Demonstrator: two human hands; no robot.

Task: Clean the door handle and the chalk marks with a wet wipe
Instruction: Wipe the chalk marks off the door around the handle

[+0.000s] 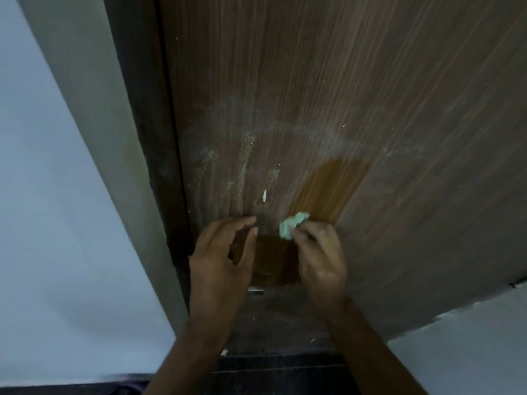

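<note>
A brown wood-grain door (342, 81) fills the view. Pale chalk marks (245, 163) streak its left side, with a faint smeared arc above them. A darker, wet wiped patch (328, 189) lies to their right. My right hand (319, 260) grips a crumpled light green wet wipe (292, 225) against the door at the lower edge of that patch. My left hand (222, 258) hovers beside it with fingers curled apart, holding nothing. A small piece of the metal door handle (255, 291) shows below my left hand; the rest is hidden.
The dark door frame (154, 138) runs down the left edge of the door, next to a grey-green jamb and a pale wall (42, 195). A pale wall section (470, 352) shows at the lower right. A dark floor strip lies at the bottom.
</note>
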